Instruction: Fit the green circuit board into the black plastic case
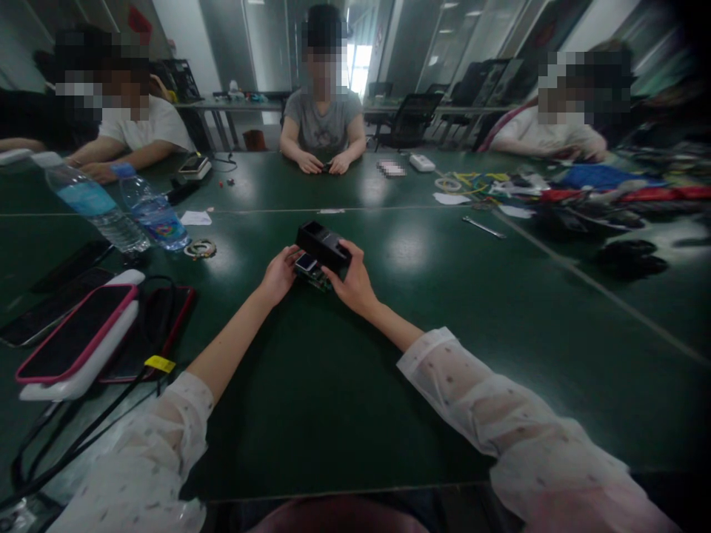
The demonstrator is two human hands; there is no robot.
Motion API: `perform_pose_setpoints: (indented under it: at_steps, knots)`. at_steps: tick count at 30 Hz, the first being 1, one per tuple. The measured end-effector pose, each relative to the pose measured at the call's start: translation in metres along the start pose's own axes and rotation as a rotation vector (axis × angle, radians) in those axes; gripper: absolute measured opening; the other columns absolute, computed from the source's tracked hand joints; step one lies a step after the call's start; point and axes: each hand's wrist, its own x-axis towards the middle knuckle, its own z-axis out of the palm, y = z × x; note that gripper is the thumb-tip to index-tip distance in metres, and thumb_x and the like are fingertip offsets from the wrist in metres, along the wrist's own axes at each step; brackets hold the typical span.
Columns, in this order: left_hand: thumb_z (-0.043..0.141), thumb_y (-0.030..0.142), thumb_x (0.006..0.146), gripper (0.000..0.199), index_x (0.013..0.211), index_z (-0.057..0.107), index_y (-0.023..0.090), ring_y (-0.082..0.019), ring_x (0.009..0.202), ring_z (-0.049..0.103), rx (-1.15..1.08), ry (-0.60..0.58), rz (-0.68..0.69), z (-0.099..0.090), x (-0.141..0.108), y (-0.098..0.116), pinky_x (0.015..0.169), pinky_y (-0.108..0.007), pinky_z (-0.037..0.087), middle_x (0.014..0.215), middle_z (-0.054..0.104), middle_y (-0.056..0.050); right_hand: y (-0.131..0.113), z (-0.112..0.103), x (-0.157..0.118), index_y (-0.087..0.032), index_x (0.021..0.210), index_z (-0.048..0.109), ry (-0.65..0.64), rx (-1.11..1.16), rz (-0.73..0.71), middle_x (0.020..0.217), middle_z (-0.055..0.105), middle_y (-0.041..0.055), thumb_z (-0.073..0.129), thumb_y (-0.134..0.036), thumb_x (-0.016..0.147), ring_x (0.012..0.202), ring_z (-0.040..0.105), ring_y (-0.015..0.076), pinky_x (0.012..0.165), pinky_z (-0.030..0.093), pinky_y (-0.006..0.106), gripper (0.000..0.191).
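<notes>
Over the middle of the green table (pixel 333 355), my right hand (pixel 354 283) grips a black plastic casing (pixel 325 244) with a rectangular window at its upper left. Just below the casing is a circuit board with a small screen (pixel 307 263); its green edge shows underneath. My left hand (pixel 279 275) has its fingers closed on the board's left side. The casing sits tilted above the board, and I cannot tell whether the two touch. My fingertips on the far sides are partly hidden.
Two water bottles (pixel 158 211) stand at the left, with phones (pixel 81 329) and black cables nearer me. A coil of wire (pixel 200 249) lies beside the bottles. A wrench (pixel 483 227) and tangled wires (pixel 472 183) are at the right. Across the table, a person (pixel 323 122) handles a small dark part.
</notes>
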Motion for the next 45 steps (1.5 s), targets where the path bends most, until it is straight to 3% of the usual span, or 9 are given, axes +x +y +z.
perform_pose_setpoints:
  at_steps: [4, 10, 14, 18, 31, 45]
  knots:
    - [0.052, 0.036, 0.087, 0.025, 0.102, 0.064, 0.020, -0.020, 0.093, 0.061, 0.021, -0.036, 0.007, 0.000, -0.003, 0.001, 0.079, -0.031, 0.044, 0.107, 0.067, -0.009, 0.010, 0.001, 0.003, -0.025, 0.136, 0.020, 0.118, -0.033, 0.111, 0.134, 0.039, 0.0151, 0.052, -0.029, 0.089, 0.126, 0.045, 0.0295, 0.105, 0.042, 0.054, 0.057]
    - [0.048, 0.035, 0.090, 0.027, 0.102, 0.065, 0.018, -0.019, 0.092, 0.061, 0.008, -0.036, -0.009, -0.002, -0.003, 0.001, 0.076, -0.029, 0.044, 0.109, 0.066, -0.010, 0.036, 0.006, 0.002, -0.023, 0.127, 0.029, 0.077, 0.011, 0.313, 0.118, 0.051, 0.0127, 0.057, -0.025, 0.081, 0.109, 0.056, 0.0282, 0.092, 0.049, 0.051, 0.053]
    - [0.049, 0.034, 0.090, 0.026, 0.102, 0.065, 0.019, -0.019, 0.092, 0.060, 0.015, -0.038, -0.009, 0.000, -0.004, 0.003, 0.077, -0.030, 0.044, 0.109, 0.066, -0.009, 0.040, 0.006, 0.001, -0.023, 0.121, 0.037, 0.087, -0.075, 0.368, 0.115, 0.053, 0.0128, 0.058, -0.024, 0.077, 0.106, 0.054, 0.0314, 0.088, 0.047, 0.056, 0.049]
    - [0.050, 0.034, 0.089, 0.025, 0.102, 0.066, 0.019, -0.020, 0.093, 0.060, 0.017, -0.027, -0.006, 0.001, -0.005, 0.003, 0.078, -0.031, 0.045, 0.108, 0.067, -0.010, 0.035, 0.005, 0.001, -0.021, 0.115, 0.046, 0.057, -0.134, 0.392, 0.115, 0.054, 0.0142, 0.057, -0.021, 0.077, 0.108, 0.050, 0.0332, 0.087, 0.046, 0.056, 0.039]
    - [0.049, 0.032, 0.090, 0.025, 0.104, 0.064, 0.018, -0.018, 0.095, 0.059, 0.026, -0.042, -0.004, 0.000, -0.005, 0.003, 0.080, -0.029, 0.044, 0.107, 0.067, -0.008, 0.036, 0.006, 0.003, -0.019, 0.117, 0.046, 0.089, -0.130, 0.404, 0.117, 0.055, 0.0141, 0.061, -0.019, 0.077, 0.109, 0.051, 0.0303, 0.091, 0.045, 0.049, 0.043]
    - [0.050, 0.035, 0.089, 0.026, 0.104, 0.065, 0.019, -0.019, 0.097, 0.060, 0.030, -0.036, 0.000, -0.004, -0.001, 0.001, 0.077, -0.029, 0.045, 0.111, 0.066, -0.008, 0.036, 0.005, 0.003, -0.016, 0.118, 0.051, 0.147, -0.087, 0.390, 0.113, 0.058, 0.0148, 0.063, -0.025, 0.080, 0.108, 0.053, 0.0309, 0.093, 0.046, 0.054, 0.041]
